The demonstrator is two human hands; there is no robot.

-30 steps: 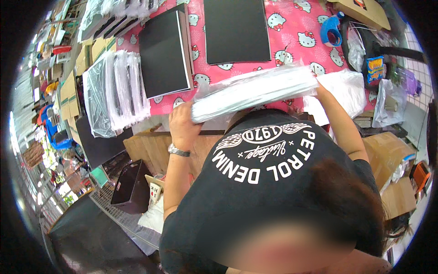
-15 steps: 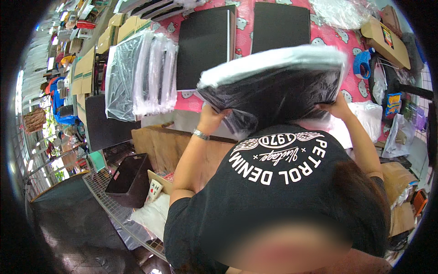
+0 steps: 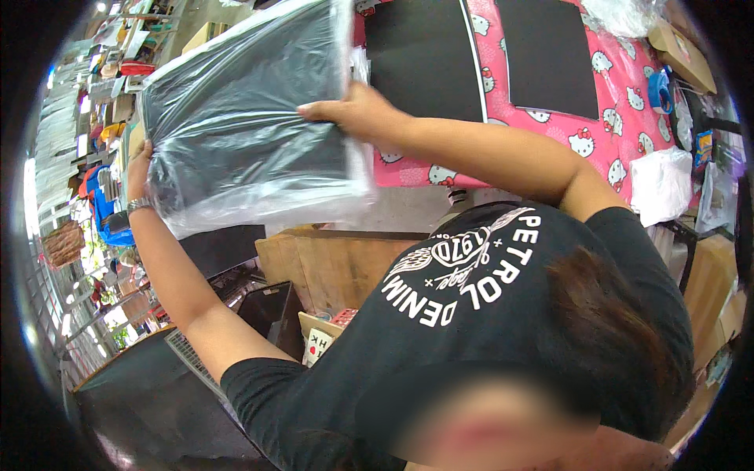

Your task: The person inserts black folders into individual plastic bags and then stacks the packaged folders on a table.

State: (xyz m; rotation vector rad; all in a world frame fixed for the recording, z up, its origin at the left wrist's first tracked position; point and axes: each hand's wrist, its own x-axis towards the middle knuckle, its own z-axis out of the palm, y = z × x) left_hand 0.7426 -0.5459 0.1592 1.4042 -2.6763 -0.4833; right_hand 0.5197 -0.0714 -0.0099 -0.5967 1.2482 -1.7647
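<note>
I hold up a large clear plastic bag (image 3: 236,133) packed with flat black sheets, tilted and raised at the upper left. My left hand (image 3: 139,169), with a wristwatch, grips its left edge. My right hand (image 3: 353,110) clasps its right edge, arm stretched across the view. Behind the bag lies a table under a pink cloth with cartoon cats (image 3: 620,118). Two flat black boards (image 3: 424,55) (image 3: 550,55) rest on that cloth.
A white plastic bag (image 3: 664,184) and a blue tape roll (image 3: 660,90) sit at the table's right end, near a cardboard box (image 3: 683,55). A wooden crate (image 3: 330,267) and a black box (image 3: 271,314) stand below. Cluttered shelves (image 3: 86,118) line the left.
The bag came up off the pink table, first held level in front of me, then swung to the left and tilted upright. Both hands stayed on it.
</note>
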